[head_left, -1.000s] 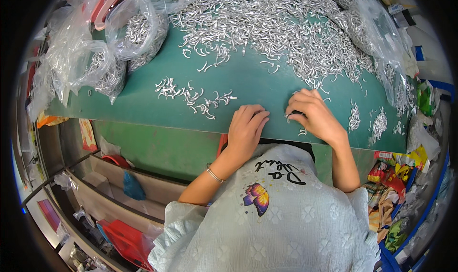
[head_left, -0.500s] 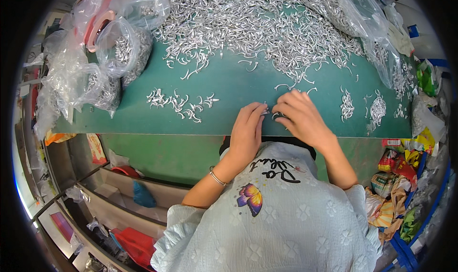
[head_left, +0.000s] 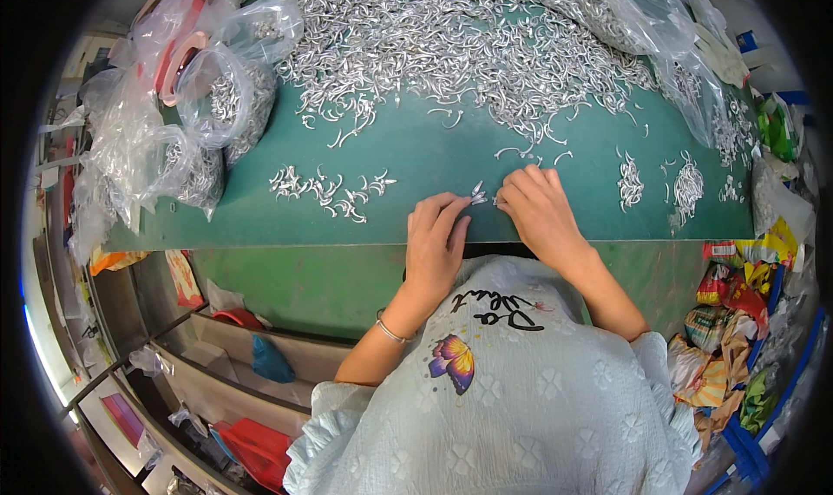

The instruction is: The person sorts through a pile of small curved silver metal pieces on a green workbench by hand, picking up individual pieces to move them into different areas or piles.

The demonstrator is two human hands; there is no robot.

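Note:
Near the front edge of the green tabletop, my left hand [head_left: 436,242] has its thumb and index finger closed on a few small silver metal pieces [head_left: 478,193], which stick out past the fingertips. My right hand [head_left: 542,216] faces it a short gap away, fingers bent and pinched together. A bright bit of metal shows at its fingertips, mostly hidden by them. Just beyond the right hand lie a few loose curved silver pieces [head_left: 562,157]. Beside the left hand, further left, is a loose scatter of similar pieces [head_left: 323,188].
A big heap of curved silver pieces [head_left: 434,44] covers the far part of the table [head_left: 408,144]. Clear plastic bags [head_left: 186,170] of pieces stand at left, another bag [head_left: 694,78] at far right. Small piles [head_left: 688,190] lie at right. A drawer-like bin [head_left: 234,347] sits below left.
My hands have drawn slightly apart, the left one moving left and a little nearer me. The metal pieces at its fingertips now show more plainly. The right fingers have closed closer together.

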